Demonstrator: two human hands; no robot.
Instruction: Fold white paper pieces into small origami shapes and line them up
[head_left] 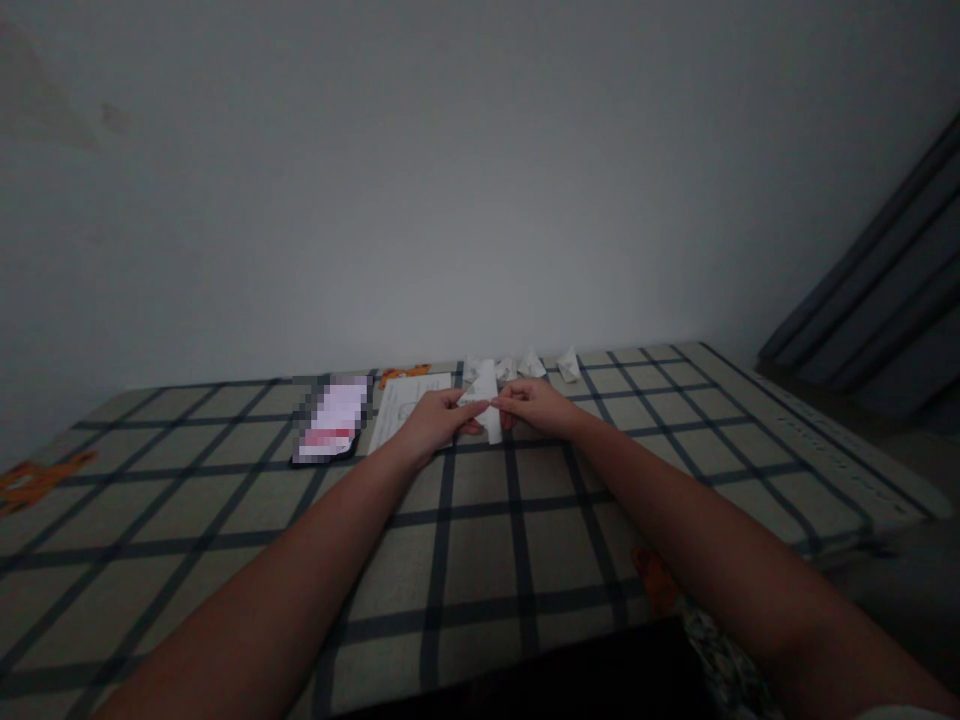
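My left hand [435, 420] and my right hand [534, 405] meet over a checked cloth surface [525, 540], and both pinch a small white piece of folded paper [486, 402] between their fingertips. The paper is partly folded and stands a little above the cloth. A white sheet of paper [405, 400] lies flat just behind my left hand. Several small folded white paper pieces [529, 365] lie in a row along the far edge by the wall.
A phone or tablet with a lit screen [334, 420] lies left of the sheet. Orange prints [37, 480] mark the cloth at left and near front right. A grey wall rises behind; a dark curtain [885, 300] hangs at right.
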